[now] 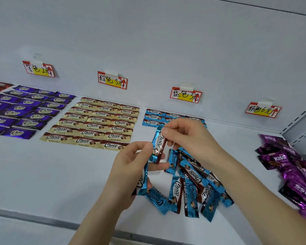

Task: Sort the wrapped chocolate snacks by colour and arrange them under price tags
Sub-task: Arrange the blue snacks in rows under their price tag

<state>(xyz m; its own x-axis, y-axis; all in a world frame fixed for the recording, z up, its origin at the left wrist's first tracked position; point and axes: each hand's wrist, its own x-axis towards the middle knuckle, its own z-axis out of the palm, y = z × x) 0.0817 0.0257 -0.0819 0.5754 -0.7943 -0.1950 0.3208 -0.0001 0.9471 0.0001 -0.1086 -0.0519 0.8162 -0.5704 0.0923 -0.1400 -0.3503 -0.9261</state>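
Right hand (187, 138): grip pinches a blue snack (159, 144) by its far end, above the loose blue pile (193, 183) on the shelf (60, 174). Left hand (129, 165): grip clasps a second blue snack (143, 181). Sorted blue rows (154, 117) lie just beyond.

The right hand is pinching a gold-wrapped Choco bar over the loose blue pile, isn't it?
No. The head view shows the Choco bar pinched by the right hand is blue-wrapped, not gold. It is held over the loose blue pile.
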